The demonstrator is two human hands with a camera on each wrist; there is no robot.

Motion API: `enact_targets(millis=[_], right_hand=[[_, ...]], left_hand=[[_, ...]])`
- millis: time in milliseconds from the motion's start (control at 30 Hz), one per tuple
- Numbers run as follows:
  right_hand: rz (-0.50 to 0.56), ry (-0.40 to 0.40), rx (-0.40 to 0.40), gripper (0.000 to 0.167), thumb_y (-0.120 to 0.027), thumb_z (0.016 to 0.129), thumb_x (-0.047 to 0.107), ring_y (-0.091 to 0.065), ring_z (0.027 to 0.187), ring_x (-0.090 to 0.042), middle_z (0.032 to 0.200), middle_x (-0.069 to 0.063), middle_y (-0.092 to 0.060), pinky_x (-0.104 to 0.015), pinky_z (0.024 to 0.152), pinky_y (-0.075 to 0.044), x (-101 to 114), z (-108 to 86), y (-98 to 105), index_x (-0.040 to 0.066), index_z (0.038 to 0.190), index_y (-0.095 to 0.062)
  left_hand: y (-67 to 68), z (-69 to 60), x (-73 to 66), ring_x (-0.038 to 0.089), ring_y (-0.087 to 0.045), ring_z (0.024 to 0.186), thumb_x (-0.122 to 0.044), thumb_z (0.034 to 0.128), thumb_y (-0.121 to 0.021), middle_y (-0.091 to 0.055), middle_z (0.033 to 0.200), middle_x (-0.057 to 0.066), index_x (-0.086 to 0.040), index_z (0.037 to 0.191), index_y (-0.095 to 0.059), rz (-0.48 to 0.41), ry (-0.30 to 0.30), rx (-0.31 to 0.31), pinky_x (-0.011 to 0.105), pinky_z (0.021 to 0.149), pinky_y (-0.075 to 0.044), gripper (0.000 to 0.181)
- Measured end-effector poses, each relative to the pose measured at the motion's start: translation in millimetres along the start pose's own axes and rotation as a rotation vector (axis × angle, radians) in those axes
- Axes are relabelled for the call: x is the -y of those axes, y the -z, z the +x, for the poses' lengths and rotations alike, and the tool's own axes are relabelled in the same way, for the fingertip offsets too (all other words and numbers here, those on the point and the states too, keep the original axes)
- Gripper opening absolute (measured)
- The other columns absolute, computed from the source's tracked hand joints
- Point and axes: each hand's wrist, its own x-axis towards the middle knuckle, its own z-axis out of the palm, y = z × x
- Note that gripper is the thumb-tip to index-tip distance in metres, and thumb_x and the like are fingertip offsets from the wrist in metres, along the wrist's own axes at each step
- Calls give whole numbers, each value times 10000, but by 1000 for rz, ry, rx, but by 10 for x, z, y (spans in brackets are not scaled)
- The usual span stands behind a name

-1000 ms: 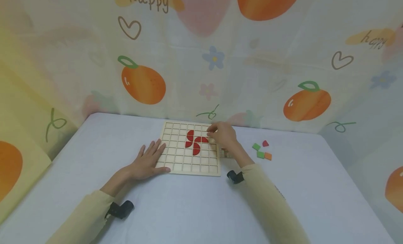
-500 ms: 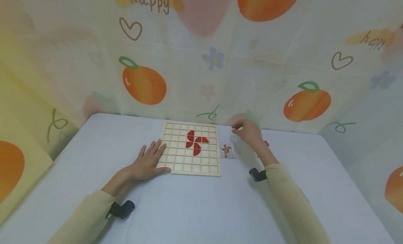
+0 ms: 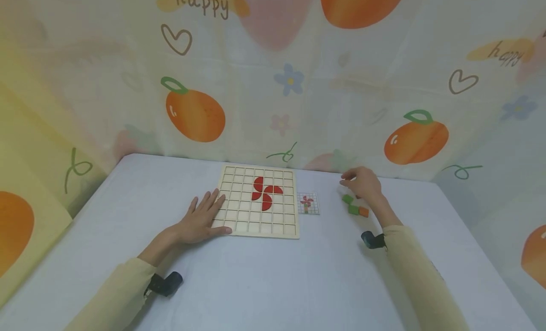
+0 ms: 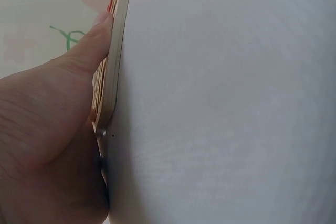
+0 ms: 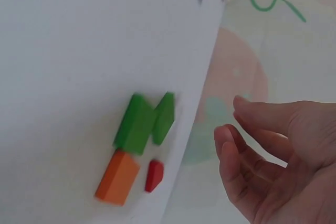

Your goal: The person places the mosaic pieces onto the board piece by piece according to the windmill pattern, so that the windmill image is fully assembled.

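A pale wooden grid board (image 3: 239, 217) lies on the white-covered table. Several red rounded pieces (image 3: 267, 202) form a pinwheel in its cells. My left hand (image 3: 200, 222) rests flat with spread fingers on the board's left edge. In the left wrist view its thumb (image 4: 94, 40) lies over the board's rim. My right hand (image 3: 362, 184) hovers above loose pieces at the right, with loosely bent fingers and nothing between them. Beneath it lie two green blocks (image 5: 135, 124), an orange block (image 5: 117, 178) and a small red piece (image 5: 154, 176), mostly hidden by the hand in the head view.
A small picture card (image 3: 314, 210) with a red pinwheel on a grid lies against the board's right side. Behind the table hangs a cloth (image 3: 251, 84) printed with oranges and flowers. A dark wrist camera (image 3: 373, 240) sits by the right sleeve.
My right hand has moved right, from over the board's upper right corner, past the card, to above the loose pieces. The card is now uncovered. The left hand has stayed on the board.
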Motion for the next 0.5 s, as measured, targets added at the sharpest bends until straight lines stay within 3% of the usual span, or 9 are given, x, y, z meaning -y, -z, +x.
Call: enact_targets(millis=[133, 333, 500], right_hand=[[12, -11, 27, 311, -642, 943, 176, -662, 679, -270, 1099, -229, -675, -327, 626, -489, -137, -28, 32, -36, 1168, -669], [10, -15, 13, 321, -635, 928, 150, -637, 959, -384, 1086, -267, -675, -502, 863, -484, -323, -71, 36, -82, 1147, -667], [-17, -36, 12, 360, -646, 906, 170, -588, 1036, -426, 1115, -273, -660, -526, 873, -466, -412, -94, 46, -82, 1163, -653]], left_hand=[[2, -3, -2, 467, 15, 1466, -505, 904, -640, -38, 1604, 275, 64, 1531, -158, -6, 2, 0, 640, 1126, 63, 974], [-1, -7, -8, 464, 22, 1467, -503, 905, -641, -33, 1605, 273, 62, 1532, -155, -11, 4, 4, 636, 1128, 68, 974], [-5, -9, -14, 467, 17, 1466, -495, 903, -646, -38, 1603, 276, 65, 1530, -160, -10, 5, 2, 638, 1127, 64, 971]])
